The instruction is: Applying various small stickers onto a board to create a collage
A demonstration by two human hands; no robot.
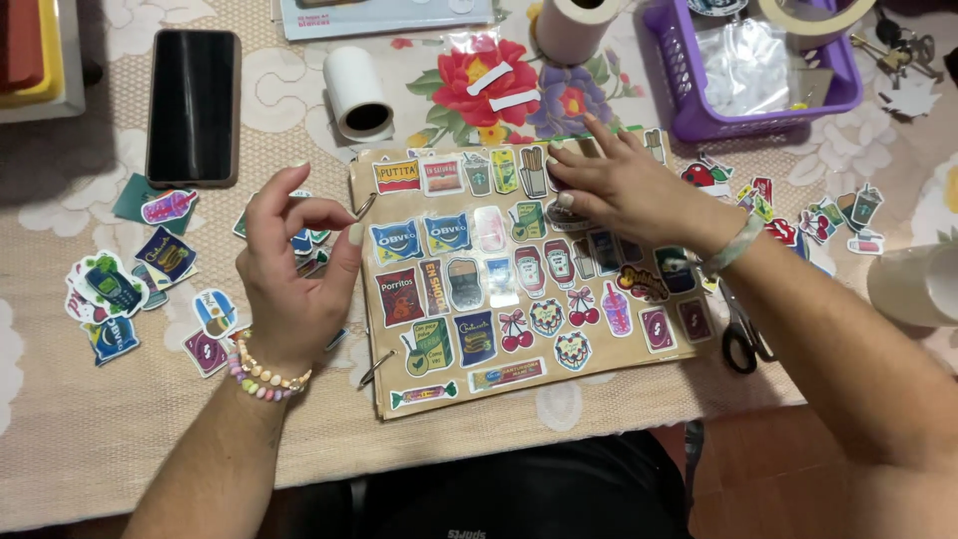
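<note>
Sticker book (454, 384), brown pages on metal rings, lying open mid-table on floral tablecloth (60, 439), page crowded with rows of food and drink stickers. Right hand (624, 190) flat on far right part of page, fingers spread, fingertips pressing on a sticker near top edge; holding nothing. Left hand (289, 269) raised just left of the rings, fingers loosely curled, thumb and forefinger close together; cannot tell whether anything pinched between them. Bead bracelet (261, 377) on left wrist. Loose stickers (150, 274) scattered left of book, more (828, 220) far right. Black phone (193, 105) face up far left. White tape roll (357, 92) on its side beyond book. Purple basket (689, 105) far right. Scissors (743, 339) right of book, partly under right forearm.
</note>
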